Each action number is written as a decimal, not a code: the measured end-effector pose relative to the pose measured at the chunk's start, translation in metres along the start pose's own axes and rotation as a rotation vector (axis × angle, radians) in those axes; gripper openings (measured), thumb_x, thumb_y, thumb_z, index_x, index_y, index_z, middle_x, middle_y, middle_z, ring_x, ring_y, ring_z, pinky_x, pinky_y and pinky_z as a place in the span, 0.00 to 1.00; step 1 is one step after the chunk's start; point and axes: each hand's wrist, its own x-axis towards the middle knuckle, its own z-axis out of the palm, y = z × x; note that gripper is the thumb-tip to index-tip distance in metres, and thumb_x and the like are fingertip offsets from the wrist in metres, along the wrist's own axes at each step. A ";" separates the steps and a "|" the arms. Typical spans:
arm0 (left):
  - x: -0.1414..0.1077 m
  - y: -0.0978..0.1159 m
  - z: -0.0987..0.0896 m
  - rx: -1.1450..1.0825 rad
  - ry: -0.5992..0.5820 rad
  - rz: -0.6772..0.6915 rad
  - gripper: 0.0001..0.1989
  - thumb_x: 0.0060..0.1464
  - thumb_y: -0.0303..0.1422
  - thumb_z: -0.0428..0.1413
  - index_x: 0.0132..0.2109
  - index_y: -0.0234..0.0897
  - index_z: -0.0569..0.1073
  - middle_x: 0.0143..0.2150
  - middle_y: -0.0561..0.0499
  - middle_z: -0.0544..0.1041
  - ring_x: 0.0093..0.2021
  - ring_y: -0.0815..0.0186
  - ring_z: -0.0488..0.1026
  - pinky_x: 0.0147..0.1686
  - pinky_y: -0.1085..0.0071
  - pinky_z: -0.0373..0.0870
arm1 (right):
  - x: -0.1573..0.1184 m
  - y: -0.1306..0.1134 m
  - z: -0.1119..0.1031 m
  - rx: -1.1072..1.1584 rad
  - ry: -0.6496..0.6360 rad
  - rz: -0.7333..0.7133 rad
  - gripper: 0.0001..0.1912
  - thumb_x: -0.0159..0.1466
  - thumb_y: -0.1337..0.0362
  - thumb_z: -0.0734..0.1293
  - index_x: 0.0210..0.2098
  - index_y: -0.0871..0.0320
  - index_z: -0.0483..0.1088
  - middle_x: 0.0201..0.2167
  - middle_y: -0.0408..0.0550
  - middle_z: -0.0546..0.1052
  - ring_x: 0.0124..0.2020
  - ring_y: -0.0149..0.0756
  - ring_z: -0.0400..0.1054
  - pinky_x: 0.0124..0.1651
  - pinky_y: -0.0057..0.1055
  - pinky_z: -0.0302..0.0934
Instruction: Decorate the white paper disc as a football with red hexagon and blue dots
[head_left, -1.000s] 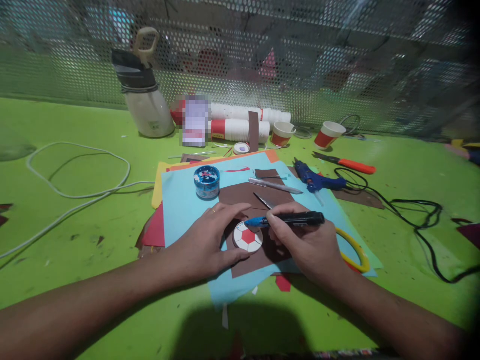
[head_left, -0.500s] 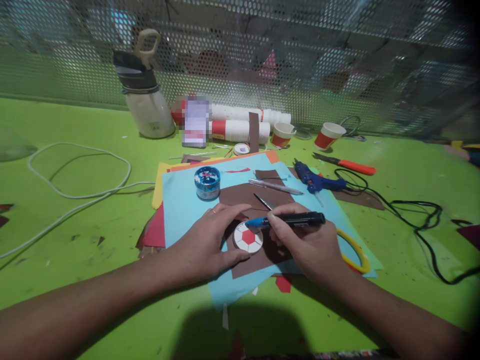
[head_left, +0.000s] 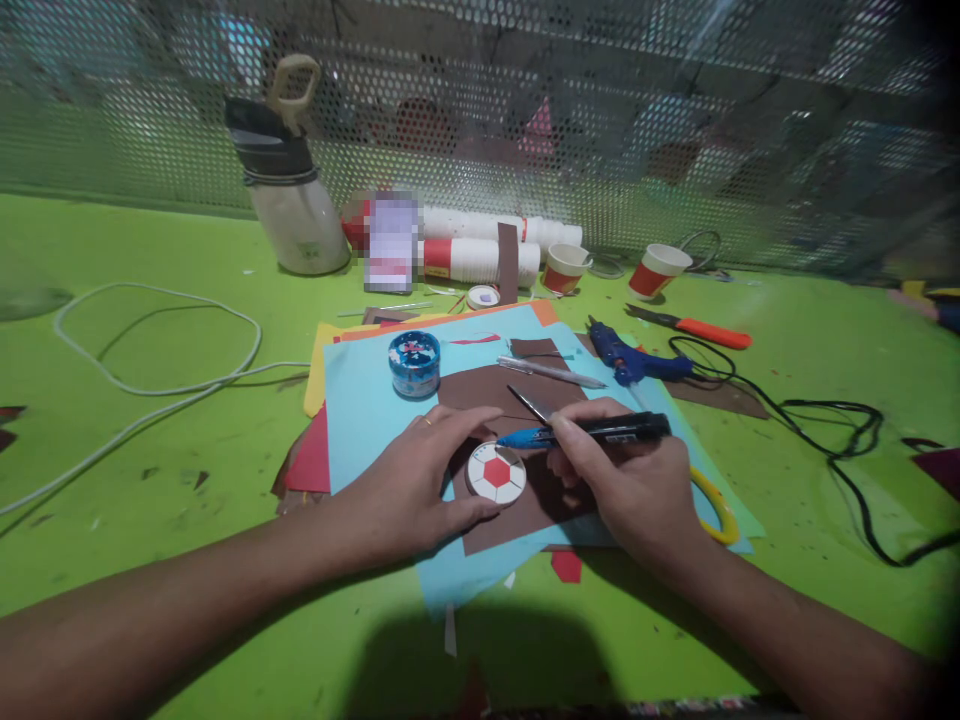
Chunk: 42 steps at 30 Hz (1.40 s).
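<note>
A round white disc with a red hexagon in its middle and dark lines running out lies on brown paper. My left hand holds it, thumb at the near edge and fingers curved round the far side. My right hand grips a black marker with a blue front end. Its tip hovers at or just over the disc's far edge; contact I cannot tell. Scissors with yellow handles lie partly hidden under my right hand, their blade poking out beyond the fingers.
Light blue paper lies below, bearing a paint jar and a pen. To the right are a blue glue gun with a black cord and an orange-handled cutter. Paper cups and a bottle stand behind.
My right hand and the marker have shifted right, bringing the tip from the disc's face to its far edge. The left hand and disc have stayed in place.
</note>
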 end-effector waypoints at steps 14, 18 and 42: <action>0.001 0.003 -0.001 -0.021 -0.010 -0.022 0.34 0.51 0.36 0.64 0.62 0.42 0.60 0.55 0.45 0.70 0.55 0.54 0.66 0.55 0.55 0.65 | 0.001 0.001 0.000 0.000 0.010 0.025 0.11 0.61 0.55 0.69 0.31 0.57 0.71 0.15 0.39 0.70 0.15 0.28 0.63 0.16 0.25 0.61; 0.001 0.002 -0.002 -0.017 -0.009 -0.025 0.34 0.52 0.36 0.64 0.62 0.42 0.60 0.56 0.45 0.70 0.56 0.55 0.66 0.56 0.55 0.64 | 0.000 0.000 0.000 0.003 0.018 0.017 0.11 0.61 0.55 0.69 0.30 0.57 0.71 0.15 0.39 0.70 0.14 0.29 0.63 0.16 0.26 0.62; 0.000 0.001 0.000 -0.011 0.007 -0.001 0.33 0.51 0.37 0.64 0.61 0.40 0.62 0.57 0.44 0.70 0.57 0.55 0.66 0.56 0.56 0.64 | 0.001 0.007 0.001 -0.053 -0.078 -0.031 0.10 0.62 0.56 0.68 0.32 0.57 0.72 0.17 0.39 0.72 0.15 0.26 0.63 0.19 0.25 0.60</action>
